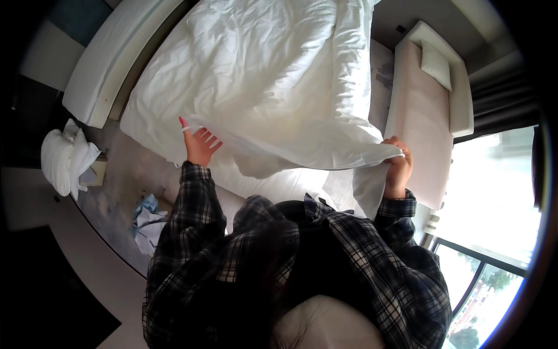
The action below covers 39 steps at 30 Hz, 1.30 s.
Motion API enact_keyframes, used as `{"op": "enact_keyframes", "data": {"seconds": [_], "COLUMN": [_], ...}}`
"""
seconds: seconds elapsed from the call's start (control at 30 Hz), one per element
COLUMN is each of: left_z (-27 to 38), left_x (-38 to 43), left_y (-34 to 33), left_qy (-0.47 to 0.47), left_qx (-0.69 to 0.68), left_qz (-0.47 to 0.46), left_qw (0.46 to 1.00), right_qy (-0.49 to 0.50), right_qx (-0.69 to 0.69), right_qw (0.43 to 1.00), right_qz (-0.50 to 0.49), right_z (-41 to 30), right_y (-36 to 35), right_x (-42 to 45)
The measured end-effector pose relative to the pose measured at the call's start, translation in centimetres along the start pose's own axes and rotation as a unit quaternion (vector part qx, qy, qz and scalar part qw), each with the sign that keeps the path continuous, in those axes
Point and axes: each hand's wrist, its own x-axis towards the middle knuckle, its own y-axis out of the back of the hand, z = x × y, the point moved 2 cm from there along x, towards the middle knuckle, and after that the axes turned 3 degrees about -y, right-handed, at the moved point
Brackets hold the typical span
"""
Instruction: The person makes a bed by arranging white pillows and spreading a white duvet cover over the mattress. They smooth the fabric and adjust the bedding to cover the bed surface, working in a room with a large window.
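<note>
A white duvet cover or sheet (301,148) is stretched in front of me, its near edge lifted and bowed above the bed. My right hand (399,168) grips one corner of this fabric, and a flap of it hangs below the fist. At the other side, my left hand (200,146) has its fingers spread apart beside the fabric. A narrow white strip crosses its thumb; whether that is a tie or the fabric's hem I cannot tell. Beneath lies the bed (270,48), covered in wrinkled white bedding with a thick fold along its right side.
An upholstered daybed (420,126) with a small pillow (436,63) stands right, near a bright window (492,187). Left are a long padded headboard (117,56) and piled white pillows or bedding (65,161). Crumpled blue and white cloths (150,222) lie to my lower left.
</note>
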Motion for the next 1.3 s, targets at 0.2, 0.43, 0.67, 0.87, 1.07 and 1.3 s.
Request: {"op": "enact_keyframes", "data": {"seconds": [0.2,0.43,0.67,0.87,1.07,1.3], "left_z": [-2.7,-5.5,9.8,-4.1,-18.9,-14.4], "left_x": [-1.0,3.1,-3.3,2.8,-5.0,-8.4], "left_y": [-5.0,-2.5,-11.1,-8.3,-3.2,-12.5], "left_qy": [0.155,0.062,-0.284,-0.202,-0.111,-0.374], "left_qx": [0.095,0.158,-0.062,0.036,0.365,0.614], "left_qz": [-0.212,-0.168,-0.295,-0.271,-0.247,-0.377], "left_qw": [0.96,0.971,0.91,0.94,0.891,0.584], "right_qy": [-0.073,-0.093,-0.053,-0.124,-0.092,-0.019], "right_qx": [0.003,-0.161,-0.227,-0.363,-0.371,-0.347], "right_qw": [0.997,0.978,0.926,0.839,0.886,0.886], "right_qz": [-0.016,-0.093,-0.298,-0.385,-0.262,-0.306], "right_z": [0.2,-0.6,-1.9,-3.0,-3.1,-3.8], "right_y": [-0.5,0.4,1.5,1.1,2.1,-0.7], "right_x": [-0.5,0.4,-0.1,-0.2,0.0,-0.5]}}
